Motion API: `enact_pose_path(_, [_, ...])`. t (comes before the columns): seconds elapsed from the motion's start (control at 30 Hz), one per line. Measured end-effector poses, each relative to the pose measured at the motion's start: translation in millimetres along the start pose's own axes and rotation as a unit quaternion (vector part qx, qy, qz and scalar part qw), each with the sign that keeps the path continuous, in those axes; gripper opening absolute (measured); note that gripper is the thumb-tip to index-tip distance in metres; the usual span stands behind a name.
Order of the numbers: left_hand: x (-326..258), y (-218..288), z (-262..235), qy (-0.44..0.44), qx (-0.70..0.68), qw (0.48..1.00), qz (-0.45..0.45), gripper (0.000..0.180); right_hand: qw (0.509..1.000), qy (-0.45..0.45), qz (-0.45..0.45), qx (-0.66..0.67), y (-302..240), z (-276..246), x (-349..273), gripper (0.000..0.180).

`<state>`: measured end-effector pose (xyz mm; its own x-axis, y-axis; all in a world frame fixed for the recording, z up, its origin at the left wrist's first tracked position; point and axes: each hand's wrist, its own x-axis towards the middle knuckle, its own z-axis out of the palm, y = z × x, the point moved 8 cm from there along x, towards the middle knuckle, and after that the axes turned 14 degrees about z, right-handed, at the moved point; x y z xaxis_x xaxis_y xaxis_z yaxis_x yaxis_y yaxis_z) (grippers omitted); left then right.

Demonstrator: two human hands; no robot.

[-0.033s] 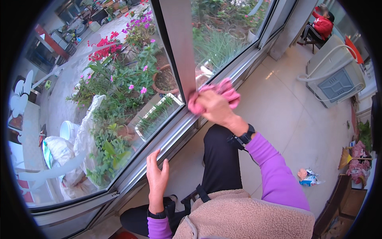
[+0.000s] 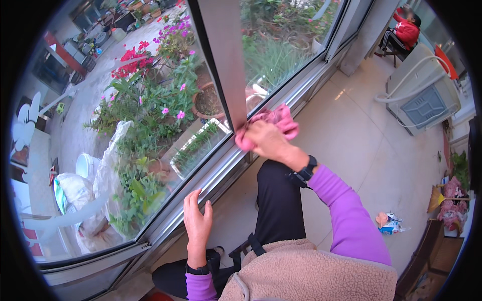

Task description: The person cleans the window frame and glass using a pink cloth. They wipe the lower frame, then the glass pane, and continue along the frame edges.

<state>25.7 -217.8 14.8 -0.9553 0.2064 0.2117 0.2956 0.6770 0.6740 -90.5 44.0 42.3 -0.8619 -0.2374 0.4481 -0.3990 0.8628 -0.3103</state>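
Observation:
My right hand (image 2: 270, 141) is closed on a crumpled pink cloth (image 2: 284, 122), pressed to the foot of the metal window post (image 2: 230, 65) where it meets the sill track. Part of the cloth bunches out past my fingers on the right. My left hand (image 2: 198, 216) rests by the silver window track (image 2: 208, 176), its fingers apart and nothing in them. Dark bands circle both wrists.
Behind the glass stand potted flowers (image 2: 133, 62) and white sacks (image 2: 75, 193). To the right are a white appliance with a hose (image 2: 424, 95), a seated person in red (image 2: 405, 32) and a crumpled packet (image 2: 390, 223) on the tiled floor (image 2: 346, 145).
My right hand and the pink cloth have shifted slightly down and left at the foot of the post. The left hand has hardly moved.

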Motion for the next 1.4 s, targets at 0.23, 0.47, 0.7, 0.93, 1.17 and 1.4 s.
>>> enact_pose_path(0.23, [9.7, -9.5, 17.2, -0.044, 0.176, 0.982, 0.048, 0.044, 0.985, -0.112, -0.001, -0.131, 14.3, 43.9, -8.3, 0.02])
enact_pose_path(0.47, [7.4, -11.1, 23.0, -0.045, 0.234, 0.97, 0.045, 0.044, 0.969, -0.09, 0.128, -0.193, 110.7, 23.6, 10.9, 0.016])
enact_pose_path(0.7, [14.6, -10.1, 25.5, -0.059, 0.268, 0.96, 0.058, 0.041, 0.92, -0.043, 0.248, -0.302, 243.9, -0.2, 23.0, 0.015])
enact_pose_path(0.93, [20.3, -17.0, 29.2, -0.043, 0.276, 0.959, 0.048, 0.033, 0.881, -0.013, 0.293, -0.371, 325.6, -21.1, 36.1, 0.019])
enact_pose_path(1.17, [19.3, -16.4, 28.7, -0.018, 0.262, 0.964, 0.038, 0.03, 0.835, -0.019, 0.355, -0.42, 399.2, -35.9, 49.4, 0.023])
enact_pose_path(1.4, [21.7, -17.4, 31.5, -0.024, 0.25, 0.967, 0.043, 0.028, 0.839, 0.013, 0.4, -0.369, 455.2, -41.1, 54.7, 0.022])
